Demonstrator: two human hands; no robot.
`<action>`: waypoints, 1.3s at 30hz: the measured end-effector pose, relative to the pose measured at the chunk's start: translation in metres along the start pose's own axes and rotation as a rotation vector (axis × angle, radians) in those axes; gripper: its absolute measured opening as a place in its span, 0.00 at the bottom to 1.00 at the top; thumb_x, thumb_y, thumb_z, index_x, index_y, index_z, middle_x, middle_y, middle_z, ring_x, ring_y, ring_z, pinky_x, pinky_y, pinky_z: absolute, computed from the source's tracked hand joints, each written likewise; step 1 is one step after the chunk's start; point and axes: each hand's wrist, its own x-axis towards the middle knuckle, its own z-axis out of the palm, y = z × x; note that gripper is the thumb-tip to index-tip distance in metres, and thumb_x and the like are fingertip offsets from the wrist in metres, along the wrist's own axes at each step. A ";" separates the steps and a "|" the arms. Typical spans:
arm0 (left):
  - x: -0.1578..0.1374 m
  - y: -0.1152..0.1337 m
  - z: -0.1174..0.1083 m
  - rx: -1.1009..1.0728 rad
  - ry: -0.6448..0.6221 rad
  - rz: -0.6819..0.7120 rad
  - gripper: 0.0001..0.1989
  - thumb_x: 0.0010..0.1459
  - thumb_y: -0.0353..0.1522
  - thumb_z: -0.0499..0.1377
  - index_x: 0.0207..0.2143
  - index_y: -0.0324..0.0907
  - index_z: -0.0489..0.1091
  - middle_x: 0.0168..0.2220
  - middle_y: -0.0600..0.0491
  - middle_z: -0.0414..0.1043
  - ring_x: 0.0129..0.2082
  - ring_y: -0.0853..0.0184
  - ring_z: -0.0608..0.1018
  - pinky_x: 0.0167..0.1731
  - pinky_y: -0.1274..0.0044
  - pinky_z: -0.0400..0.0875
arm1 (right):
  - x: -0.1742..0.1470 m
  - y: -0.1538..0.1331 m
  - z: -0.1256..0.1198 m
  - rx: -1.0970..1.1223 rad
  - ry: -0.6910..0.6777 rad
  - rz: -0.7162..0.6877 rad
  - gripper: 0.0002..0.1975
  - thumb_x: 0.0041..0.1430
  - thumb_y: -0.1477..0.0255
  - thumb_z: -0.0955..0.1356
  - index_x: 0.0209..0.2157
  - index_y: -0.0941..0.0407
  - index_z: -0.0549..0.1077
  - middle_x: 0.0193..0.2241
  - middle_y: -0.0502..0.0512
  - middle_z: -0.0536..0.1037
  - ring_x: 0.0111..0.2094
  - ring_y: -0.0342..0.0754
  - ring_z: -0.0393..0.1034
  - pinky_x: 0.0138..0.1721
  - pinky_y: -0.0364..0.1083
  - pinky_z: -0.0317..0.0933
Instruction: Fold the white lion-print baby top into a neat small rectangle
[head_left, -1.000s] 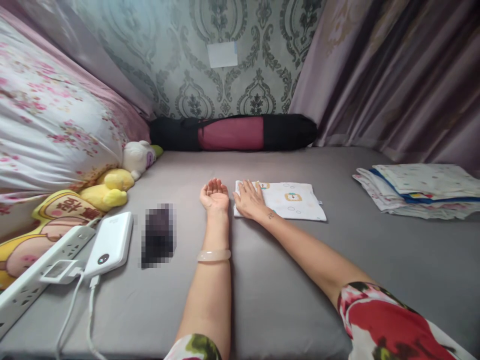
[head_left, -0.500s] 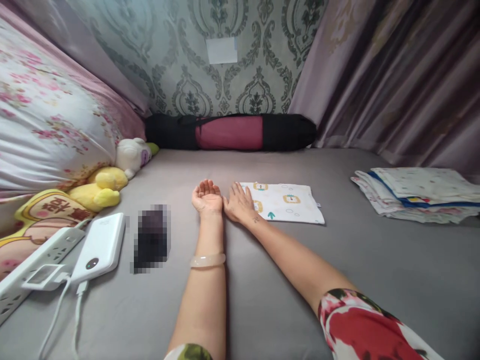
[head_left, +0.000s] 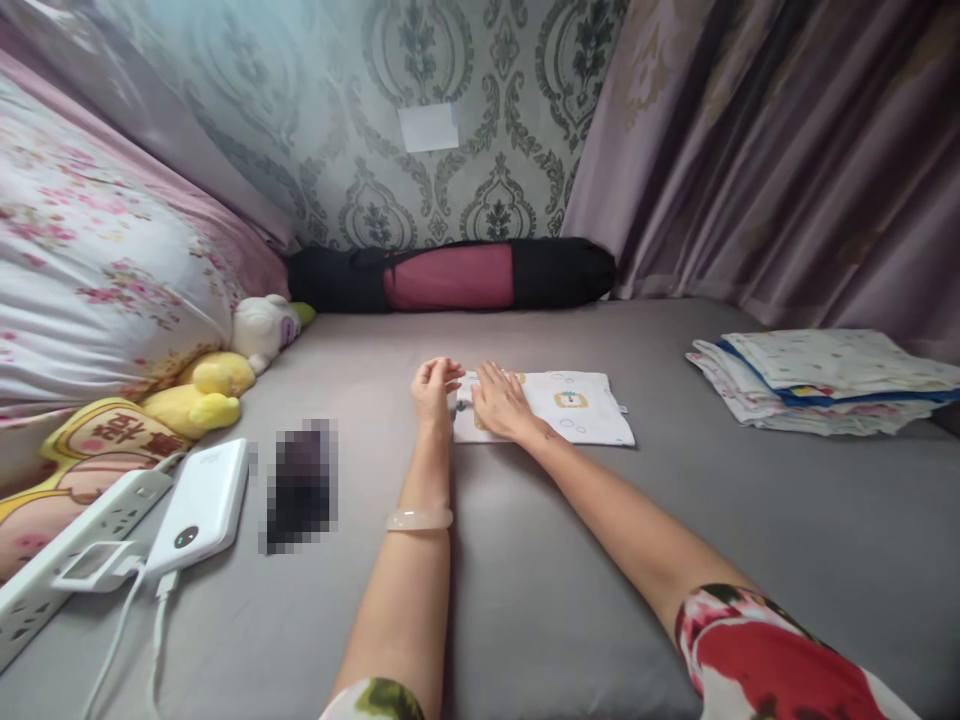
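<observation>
A folded white cloth (head_left: 596, 415) printed with yellow animal faces and small circles lies flat on the grey sheet. My right hand (head_left: 501, 402) rests palm down over its left part, fingers stretched out. Just beyond the cloth's left edge is my left hand (head_left: 433, 392), turned on its side with loosely bent fingers and nothing visible in them. Its fingertips come close to the cloth's far left corner; whether they touch it I cannot tell. A pale bangle (head_left: 420, 520) circles my left forearm.
Folded cloths (head_left: 825, 380) are stacked on the right. A long black and maroon bag (head_left: 450, 277) lies along the wall. Leftward are a white power bank (head_left: 201, 505), a power strip (head_left: 82, 555), cables, plush toys (head_left: 199, 392) and a blurred dark object (head_left: 301, 485).
My right hand has slid rightward from the cloth's left edge onto its surface. My left hand has rolled from palm up onto its side, its fingers now nearer the cloth. The view has shifted slightly.
</observation>
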 end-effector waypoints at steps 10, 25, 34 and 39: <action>-0.008 -0.043 0.001 1.012 -0.498 0.413 0.22 0.51 0.19 0.53 0.48 0.41 0.70 0.48 0.45 0.75 0.50 0.61 0.75 0.54 0.68 0.66 | -0.020 0.035 0.003 -0.196 -0.040 -0.020 0.30 0.69 0.67 0.49 0.66 0.66 0.53 0.68 0.62 0.50 0.69 0.54 0.40 0.66 0.59 0.34; -0.011 -0.039 0.003 1.451 -0.559 0.563 0.17 0.64 0.28 0.47 0.53 0.38 0.63 0.51 0.41 0.73 0.52 0.61 0.74 0.53 0.69 0.67 | -0.022 0.048 -0.011 -0.074 -0.039 0.014 0.30 0.69 0.66 0.49 0.67 0.64 0.52 0.68 0.60 0.50 0.69 0.53 0.40 0.67 0.58 0.35; -0.034 -0.033 0.020 1.712 -0.601 0.582 0.25 0.68 0.41 0.45 0.60 0.36 0.59 0.62 0.42 0.62 0.65 0.57 0.59 0.64 0.65 0.51 | -0.042 0.089 -0.024 -0.272 -0.023 0.045 0.30 0.69 0.63 0.51 0.66 0.62 0.55 0.68 0.64 0.51 0.68 0.56 0.43 0.66 0.60 0.36; -0.036 -0.038 0.018 1.804 -0.681 0.538 0.28 0.68 0.43 0.42 0.63 0.38 0.56 0.66 0.44 0.55 0.67 0.55 0.56 0.65 0.60 0.48 | -0.041 0.091 -0.018 -0.281 -0.011 0.041 0.30 0.69 0.63 0.51 0.66 0.62 0.55 0.67 0.63 0.53 0.68 0.55 0.43 0.66 0.58 0.38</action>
